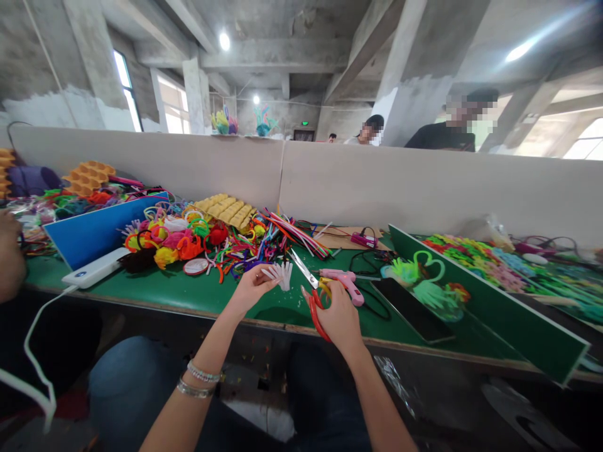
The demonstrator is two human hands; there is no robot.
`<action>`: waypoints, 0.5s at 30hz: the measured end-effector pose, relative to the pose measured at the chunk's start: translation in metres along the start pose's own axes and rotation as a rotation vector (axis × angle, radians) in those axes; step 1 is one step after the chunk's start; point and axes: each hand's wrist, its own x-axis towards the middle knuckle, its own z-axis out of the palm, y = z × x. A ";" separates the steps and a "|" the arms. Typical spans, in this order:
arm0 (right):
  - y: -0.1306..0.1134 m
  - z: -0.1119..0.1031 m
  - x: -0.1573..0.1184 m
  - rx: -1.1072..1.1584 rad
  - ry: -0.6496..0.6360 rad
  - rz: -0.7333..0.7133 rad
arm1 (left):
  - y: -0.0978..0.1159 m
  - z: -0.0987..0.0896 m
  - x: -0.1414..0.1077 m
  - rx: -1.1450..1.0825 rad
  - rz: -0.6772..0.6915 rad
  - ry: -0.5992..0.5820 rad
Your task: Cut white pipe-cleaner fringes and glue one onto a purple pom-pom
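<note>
Pinched in my left hand [254, 286] is a small fan-shaped bunch of white pipe cleaners [282, 274], its strips spread at the top. My right hand [340, 316] grips a pair of scissors [306, 269] by red and yellow handles. Their blades point up and away, a little apart, just right of the white bunch and not touching it. Behind the scissors lies a pink glue gun [346, 282] on the green table [188, 297]. Tiny white scraps are scattered beneath the blades.
A heap of colourful pipe cleaners [235, 246] covers the back left, by a blue divider [103, 232] and a white power bank [97, 268]. To the right are a phone [409, 309], a green pipe-cleaner piece [436, 295] and a green divider [490, 307]. Another person's arm [10, 257] shows far left.
</note>
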 end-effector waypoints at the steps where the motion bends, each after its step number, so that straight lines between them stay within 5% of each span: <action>1: 0.001 0.000 0.000 -0.004 0.001 -0.019 | -0.001 0.000 0.000 -0.002 0.000 0.003; 15: -0.005 0.000 -0.003 0.024 -0.115 -0.015 | 0.001 0.000 0.000 -0.007 0.007 -0.036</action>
